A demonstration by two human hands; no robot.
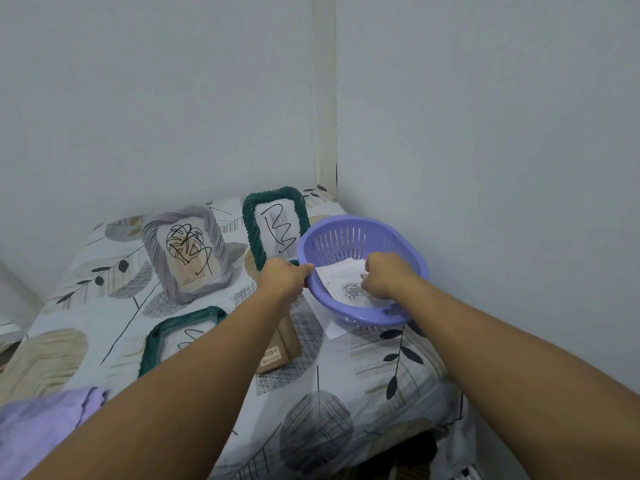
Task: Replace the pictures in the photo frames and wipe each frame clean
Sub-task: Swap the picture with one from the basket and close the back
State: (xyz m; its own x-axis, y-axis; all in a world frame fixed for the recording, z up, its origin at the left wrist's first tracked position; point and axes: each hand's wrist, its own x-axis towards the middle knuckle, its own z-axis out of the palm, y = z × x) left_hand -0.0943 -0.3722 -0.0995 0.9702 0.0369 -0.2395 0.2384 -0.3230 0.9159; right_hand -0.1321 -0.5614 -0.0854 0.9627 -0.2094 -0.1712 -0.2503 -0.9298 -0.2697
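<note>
Head view: our two hands work at a purple basket (360,233) tilted near the bed's (346,393) far right corner.
Our left hand (284,279) is clamped on the basket's near-left rim; our right hand (385,276) reaches inside with fingers curled on the printed pictures (346,284), though we cannot tell if it grips one. A grey frame (187,252) and a green frame (275,225) stand along the far edge; another green frame (180,336) lies flat nearer us.
</note>
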